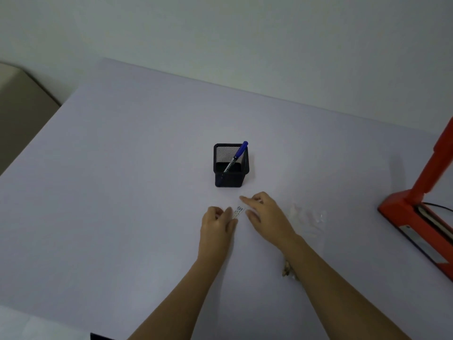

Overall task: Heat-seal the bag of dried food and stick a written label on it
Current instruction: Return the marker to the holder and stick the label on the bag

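Note:
A small white label (pixel 238 211) with dark writing sits between my two hands just in front of the pen holder. My left hand (pixel 217 223) pinches its left end with thumb and fingers. My right hand (pixel 263 212) holds its right end with fingers curled. A clear plastic bag (pixel 309 218) lies flat on the table to the right of my right hand. A little dried food (pixel 288 271) shows beside my right forearm. The red heat sealer (pixel 414 212) stands at the right edge with its arm raised.
A black mesh pen holder (pixel 230 168) with a blue pen (pixel 239 154) stands mid-table behind my hands. The pale lilac table (pixel 122 192) reaches a wall at the back. A black cable (pixel 438 206) trails from the sealer.

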